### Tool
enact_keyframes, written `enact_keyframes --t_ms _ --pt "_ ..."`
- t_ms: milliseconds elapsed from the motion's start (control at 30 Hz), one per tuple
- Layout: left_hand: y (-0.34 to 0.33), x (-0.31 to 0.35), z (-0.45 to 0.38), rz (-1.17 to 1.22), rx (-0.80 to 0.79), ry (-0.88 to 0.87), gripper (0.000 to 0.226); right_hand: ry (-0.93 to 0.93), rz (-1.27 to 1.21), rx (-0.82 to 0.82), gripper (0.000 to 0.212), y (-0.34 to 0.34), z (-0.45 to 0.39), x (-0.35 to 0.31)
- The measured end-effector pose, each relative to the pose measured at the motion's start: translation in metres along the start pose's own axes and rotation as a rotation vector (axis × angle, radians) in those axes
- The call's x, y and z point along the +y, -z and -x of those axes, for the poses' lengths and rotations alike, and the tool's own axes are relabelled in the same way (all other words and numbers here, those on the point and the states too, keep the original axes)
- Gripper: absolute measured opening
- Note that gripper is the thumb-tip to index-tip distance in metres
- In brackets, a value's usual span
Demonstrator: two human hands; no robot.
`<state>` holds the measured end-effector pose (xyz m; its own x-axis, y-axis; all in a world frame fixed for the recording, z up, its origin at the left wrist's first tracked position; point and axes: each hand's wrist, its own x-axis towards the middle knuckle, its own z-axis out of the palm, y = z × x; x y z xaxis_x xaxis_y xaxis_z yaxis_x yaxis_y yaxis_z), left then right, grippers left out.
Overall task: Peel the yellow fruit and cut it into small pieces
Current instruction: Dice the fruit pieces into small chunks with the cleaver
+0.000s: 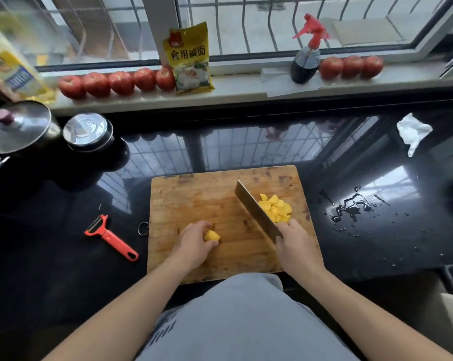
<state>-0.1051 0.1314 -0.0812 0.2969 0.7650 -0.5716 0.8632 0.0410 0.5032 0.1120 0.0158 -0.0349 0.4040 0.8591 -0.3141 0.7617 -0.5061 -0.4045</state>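
On the cutting board [194,199], the left hand [191,246] curls its grip round the remaining yellow fruit chunk [212,236]; the right hand [294,243] grips the cleaver [254,209], apparently lifted, between that chunk and the cut pieces [276,208] just beyond the blade

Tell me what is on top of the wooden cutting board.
On the wooden cutting board: a pile of yellow fruit cubes, partly hidden behind the steel cleaver blade, and one yellow fruit chunk partly covered by the left hand.
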Motion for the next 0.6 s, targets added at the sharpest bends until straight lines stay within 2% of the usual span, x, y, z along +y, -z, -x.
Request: enact_keyframes --t_ms 167,267,333,467,600 --pt "-0.005 -0.009 0.009 0.03 0.059 -0.032 0.041 0.011 -0.108 -0.143 0.013 -0.009 0.016 -0.01" --pt "-0.002 -0.013 0.01 0.044 0.048 -0.041 0.034 0.012 -0.071 -0.231 0.006 -0.014 0.02 -0.019" --pt "0.0 -0.011 0.011 -0.047 0.028 -0.025 0.021 -0.005 -0.034 -0.22 0.005 -0.014 0.02 -0.02" --pt "-0.001 -0.002 0.011 -0.192 -0.056 0.063 0.036 -0.04 -0.038 -0.171 0.011 -0.008 0.019 -0.017" --pt "0.009 0.0 0.002 0.146 -0.131 0.245 0.043 -0.068 -0.068 -0.203 0.013 -0.007 0.017 -0.016"
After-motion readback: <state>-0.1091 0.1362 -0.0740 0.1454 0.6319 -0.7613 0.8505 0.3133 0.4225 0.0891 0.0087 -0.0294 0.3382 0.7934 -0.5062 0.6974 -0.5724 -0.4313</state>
